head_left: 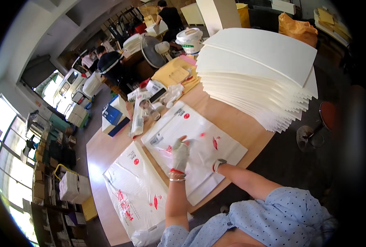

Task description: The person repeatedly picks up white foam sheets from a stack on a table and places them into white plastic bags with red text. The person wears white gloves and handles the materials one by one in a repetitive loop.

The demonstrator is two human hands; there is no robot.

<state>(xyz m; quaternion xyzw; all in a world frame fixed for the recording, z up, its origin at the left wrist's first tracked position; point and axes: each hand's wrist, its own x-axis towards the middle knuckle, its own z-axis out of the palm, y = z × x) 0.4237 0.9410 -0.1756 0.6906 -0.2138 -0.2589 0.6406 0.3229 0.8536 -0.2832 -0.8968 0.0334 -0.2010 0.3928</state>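
A white plastic bag with red print (191, 123) lies flat and slanted on the table in front of me, with a white sheet or stack showing beneath its film. My left hand (180, 155), in a white glove with bare fingertips, is over the bag's middle, fingers stretched forward. My right hand (207, 159), also white-gloved, rests at the bag's right part. Its fingers blend into the white surface and are hard to make out. To the left, touching or nearly touching, lies a second filled white bag (139, 189) with similar red print.
A tall fanned stack of white sheets (253, 78) stands at the right of the wooden table (104, 152). Farther back are a glass jar (153, 113), a blue-and-white box (115, 115), yellow envelopes (175, 75), a white bucket (190, 40) and a fan (153, 51). A stool (327, 116) stands right; people work behind.
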